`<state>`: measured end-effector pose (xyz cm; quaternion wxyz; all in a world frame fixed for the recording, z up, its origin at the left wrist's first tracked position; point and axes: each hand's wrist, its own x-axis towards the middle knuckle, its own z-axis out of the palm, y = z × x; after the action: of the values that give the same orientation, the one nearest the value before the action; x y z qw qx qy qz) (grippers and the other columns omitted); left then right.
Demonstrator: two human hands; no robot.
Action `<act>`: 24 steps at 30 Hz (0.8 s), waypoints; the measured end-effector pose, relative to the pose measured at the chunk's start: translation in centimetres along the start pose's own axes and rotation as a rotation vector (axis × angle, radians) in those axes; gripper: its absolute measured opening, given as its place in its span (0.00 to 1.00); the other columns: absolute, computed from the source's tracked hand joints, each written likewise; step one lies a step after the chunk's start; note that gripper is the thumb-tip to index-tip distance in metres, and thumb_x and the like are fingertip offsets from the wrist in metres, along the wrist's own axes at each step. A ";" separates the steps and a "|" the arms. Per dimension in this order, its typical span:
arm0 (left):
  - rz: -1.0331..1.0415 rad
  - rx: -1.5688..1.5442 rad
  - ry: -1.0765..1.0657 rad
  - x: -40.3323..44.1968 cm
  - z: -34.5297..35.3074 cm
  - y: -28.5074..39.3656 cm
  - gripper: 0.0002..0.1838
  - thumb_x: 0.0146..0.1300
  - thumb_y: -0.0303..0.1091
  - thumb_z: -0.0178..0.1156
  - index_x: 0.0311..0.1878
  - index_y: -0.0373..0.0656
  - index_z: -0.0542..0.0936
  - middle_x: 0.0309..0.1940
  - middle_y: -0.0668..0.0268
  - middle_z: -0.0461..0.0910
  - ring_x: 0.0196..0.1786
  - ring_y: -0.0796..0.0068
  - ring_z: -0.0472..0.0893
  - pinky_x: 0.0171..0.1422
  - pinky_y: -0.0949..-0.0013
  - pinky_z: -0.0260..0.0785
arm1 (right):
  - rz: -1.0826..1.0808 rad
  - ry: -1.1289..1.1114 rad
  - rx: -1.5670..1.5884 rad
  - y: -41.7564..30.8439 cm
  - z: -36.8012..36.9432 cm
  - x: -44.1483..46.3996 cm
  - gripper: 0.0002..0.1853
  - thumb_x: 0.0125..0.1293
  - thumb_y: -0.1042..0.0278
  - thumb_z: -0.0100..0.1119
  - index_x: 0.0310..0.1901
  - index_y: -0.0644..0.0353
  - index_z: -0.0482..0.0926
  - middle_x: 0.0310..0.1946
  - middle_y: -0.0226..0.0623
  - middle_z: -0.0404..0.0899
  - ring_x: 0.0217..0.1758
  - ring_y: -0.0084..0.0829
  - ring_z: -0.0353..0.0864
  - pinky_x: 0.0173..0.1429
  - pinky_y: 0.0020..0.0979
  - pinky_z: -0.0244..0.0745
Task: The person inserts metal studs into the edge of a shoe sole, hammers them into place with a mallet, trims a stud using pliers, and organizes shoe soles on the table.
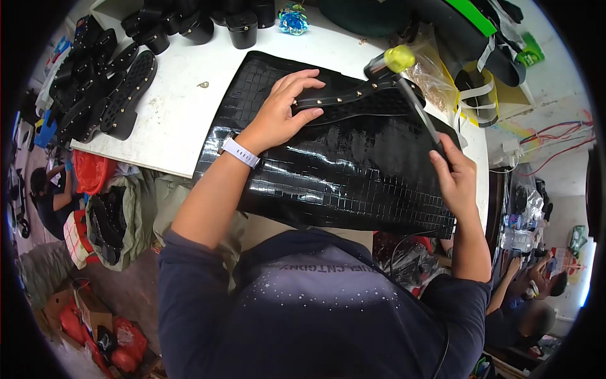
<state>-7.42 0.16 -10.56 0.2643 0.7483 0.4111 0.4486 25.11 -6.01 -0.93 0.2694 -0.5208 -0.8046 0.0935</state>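
Observation:
My left hand [284, 110] is closed around one end of a black shoe sole [353, 107] with gold studs along its edge. The sole lies on its side on a glossy black crocodile-patterned sheet [328, 170] that covers the table's near part. In my right hand [456, 174] is the handle of a hammer [413, 101]. Its metal head with a yellow face is raised at the sole's far right end, and whether it touches the sole I cannot tell. Part of the sole is hidden behind the hammer and my left fingers.
Black studded soles [129, 95] are piled on the white table [180, 107] at left. Black heeled pieces [242, 28] and a blue ornament [293, 20] stand at the back. A plastic bag [435, 69] sits back right. Other people [530, 316] are at right and far left.

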 end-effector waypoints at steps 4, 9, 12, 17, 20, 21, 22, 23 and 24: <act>0.011 0.016 -0.002 0.0 0.0 0.1 0.23 0.59 0.34 0.65 0.58 0.48 0.74 0.68 0.63 0.65 0.72 0.60 0.61 0.74 0.59 0.51 | -0.048 -0.015 -0.048 0.4 -0.1 0.0 0.16 0.63 0.75 0.59 0.53 0.65 0.77 0.33 0.46 0.82 0.33 0.32 0.82 0.41 0.27 0.73; 0.033 0.030 0.002 0.0 0.1 -0.2 0.23 0.59 0.34 0.65 0.58 0.47 0.74 0.68 0.63 0.66 0.72 0.60 0.61 0.74 0.58 0.51 | -0.075 0.136 0.079 -0.2 -0.1 0.0 0.17 0.62 0.77 0.59 0.53 0.67 0.76 0.34 0.47 0.82 0.34 0.34 0.82 0.42 0.27 0.74; 0.029 0.036 0.004 0.0 0.2 -0.2 0.23 0.59 0.35 0.65 0.58 0.47 0.74 0.68 0.63 0.66 0.72 0.60 0.61 0.74 0.58 0.51 | -0.033 -0.113 -0.100 0.3 0.6 -0.4 0.15 0.63 0.74 0.61 0.52 0.64 0.77 0.29 0.48 0.79 0.31 0.41 0.80 0.38 0.30 0.73; 0.030 0.053 -0.016 -0.1 -0.2 -0.3 0.27 0.56 0.39 0.67 0.60 0.48 0.73 0.70 0.62 0.64 0.75 0.57 0.56 0.75 0.52 0.49 | 0.007 0.036 0.089 -1.4 -0.4 -0.4 0.16 0.63 0.76 0.59 0.53 0.66 0.76 0.33 0.44 0.82 0.33 0.28 0.80 0.42 0.24 0.72; 0.124 0.335 -0.033 -0.3 -2.3 3.9 0.29 0.55 0.41 0.68 0.61 0.49 0.74 0.70 0.62 0.64 0.75 0.54 0.55 0.75 0.47 0.47 | 0.111 0.089 0.308 -0.4 -1.0 -0.7 0.17 0.64 0.76 0.58 0.54 0.71 0.75 0.38 0.42 0.83 0.40 0.22 0.78 0.47 0.24 0.72; 0.185 0.485 -0.028 -0.2 -2.8 5.6 0.28 0.56 0.41 0.67 0.61 0.50 0.74 0.67 0.62 0.68 0.72 0.53 0.60 0.73 0.42 0.50 | 0.118 0.077 0.275 -0.2 -1.1 -0.8 0.17 0.64 0.76 0.58 0.54 0.71 0.76 0.39 0.42 0.83 0.41 0.22 0.78 0.48 0.24 0.72; 0.206 0.520 -0.064 0.2 -3.1 6.4 0.27 0.56 0.39 0.67 0.61 0.50 0.74 0.65 0.61 0.69 0.71 0.54 0.62 0.73 0.42 0.50 | 0.125 0.064 0.243 0.1 -1.0 -1.0 0.16 0.64 0.75 0.58 0.54 0.70 0.76 0.39 0.41 0.83 0.41 0.22 0.78 0.48 0.24 0.72; 0.226 0.554 -0.096 0.6 -3.2 7.1 0.27 0.57 0.37 0.66 0.61 0.50 0.73 0.64 0.61 0.71 0.70 0.55 0.64 0.73 0.42 0.51 | 0.128 0.050 0.210 0.4 -1.0 -1.1 0.16 0.64 0.75 0.58 0.53 0.70 0.76 0.40 0.41 0.83 0.41 0.23 0.78 0.49 0.24 0.71; 0.245 0.589 -0.126 1.0 -2.9 7.6 0.26 0.57 0.36 0.65 0.61 0.49 0.73 0.63 0.61 0.72 0.69 0.56 0.66 0.73 0.43 0.51 | 0.132 0.036 0.227 0.2 -0.8 -1.0 0.16 0.64 0.73 0.58 0.53 0.70 0.76 0.37 0.41 0.83 0.39 0.23 0.78 0.48 0.24 0.71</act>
<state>-6.89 -2.91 -3.02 0.0055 0.8628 0.4128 0.2919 26.00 -6.95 -0.70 0.3343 -0.5402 -0.7480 0.1923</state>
